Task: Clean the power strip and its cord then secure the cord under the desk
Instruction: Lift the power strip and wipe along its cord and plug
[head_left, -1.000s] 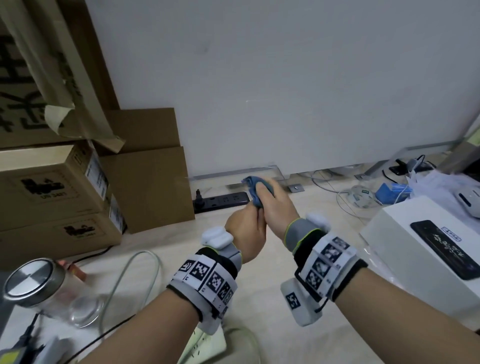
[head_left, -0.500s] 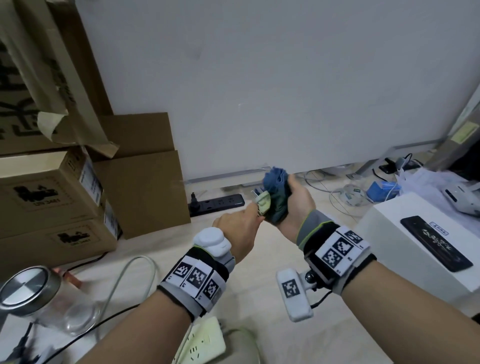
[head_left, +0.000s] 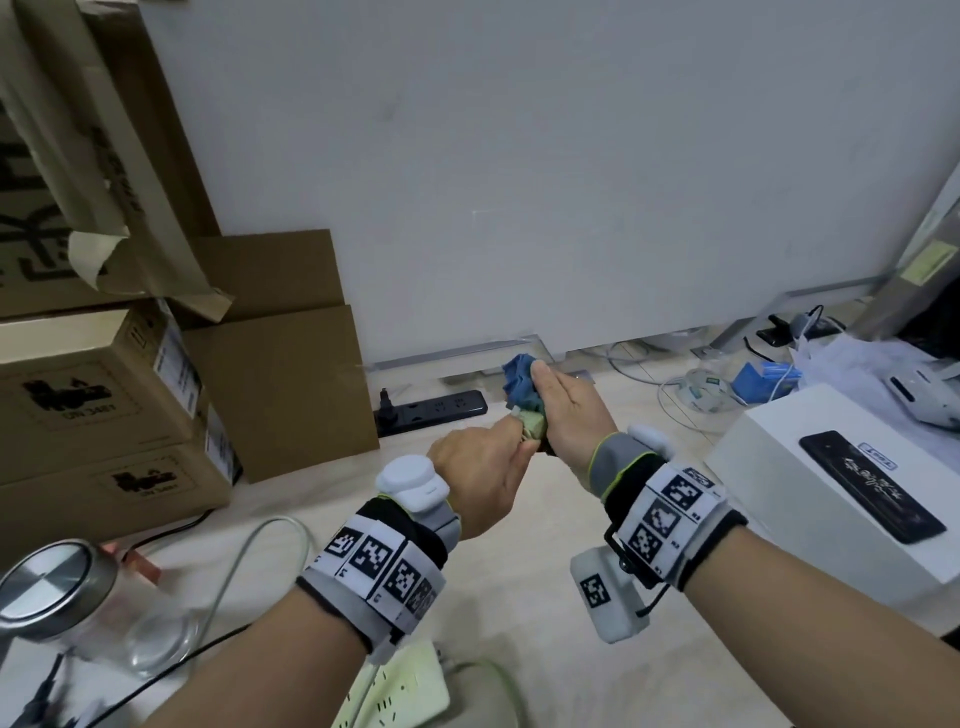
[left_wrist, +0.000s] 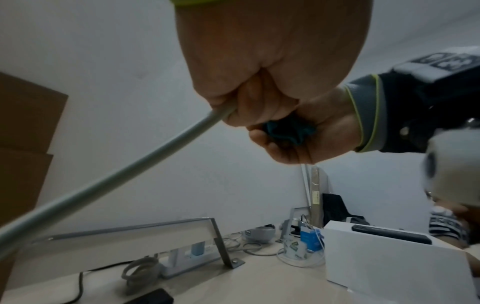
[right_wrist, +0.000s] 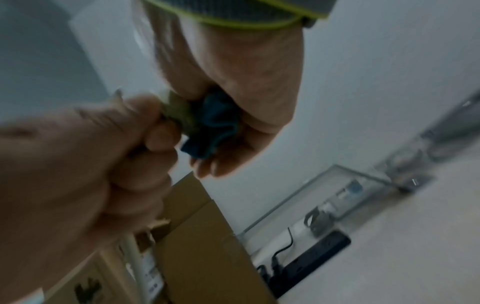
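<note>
In the head view my left hand (head_left: 483, 467) grips the pale grey cord (left_wrist: 116, 174) just below its pale plug (head_left: 532, 428). My right hand (head_left: 566, 415) holds a bunched blue cloth (head_left: 522, 382) wrapped round the plug end, touching the left fist. The right wrist view shows the cloth (right_wrist: 210, 127) squeezed in the right palm against the plug (right_wrist: 179, 111). The cord's pale power strip (head_left: 400, 691) lies on the floor below my left forearm, and a loop of the cord (head_left: 249, 561) curves away to the left.
Stacked cardboard boxes (head_left: 104, 405) stand at the left. A black power strip (head_left: 431, 410) lies by the wall panel. A white box (head_left: 831, 493) with a black phone on it sits at the right, and a glass jar (head_left: 57, 587) at the lower left.
My right hand has turned with the cloth, so the pale plug now shows between the two hands. Both hands have stayed together in front of the wall.
</note>
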